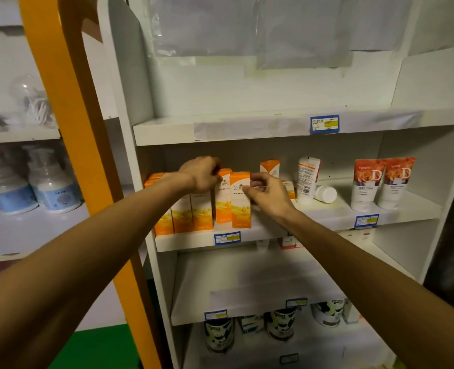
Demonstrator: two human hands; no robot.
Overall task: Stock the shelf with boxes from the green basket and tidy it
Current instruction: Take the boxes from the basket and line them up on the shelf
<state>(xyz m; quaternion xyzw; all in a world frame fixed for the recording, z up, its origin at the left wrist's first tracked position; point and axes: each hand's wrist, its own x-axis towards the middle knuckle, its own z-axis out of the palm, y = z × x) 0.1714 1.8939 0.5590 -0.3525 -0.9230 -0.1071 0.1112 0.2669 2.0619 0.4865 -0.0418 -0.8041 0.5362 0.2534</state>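
Shelf unit: white shelf (327, 217) with several tiers, filling the middle and right of the view; the hands work at the middle tier.
Orange frame: a broad orange upright (68, 107) runs from top left down to the bottom centre, just left of the shelf.
Left shelving: a second white unit beyond the frame holds blue-labelled bottles (52, 190).
Floor: a green patch (98, 347) shows at the bottom left; whether it belongs to the basket cannot be told.
Top tier: clear plastic bags (295, 30) hang at the back.
Box row: orange-and-white boxes (191, 217) stand upright, side by side, at the left end of the middle tier's near edge.
Front box: one box (240, 203) stands at the right end of that row, touching its neighbour.
Far box: one more orange box (269, 168) stands further back, to the right.
Tubes: two rose-printed tubes (380, 182) stand at the right; a white tube (307, 179) and a small white bottle (325, 193) on its side sit between them and the boxes.
Cans: dark cans (219, 334) stand on the low tier.
Left hand: left hand (201, 173) is curled over the tops of the row's boxes, gripping them.
Right hand: right hand (267, 190) pinches the front box's upper right edge, thumb in front.
Price tags: blue-and-yellow tags (227, 238) are stuck on the shelf edges.
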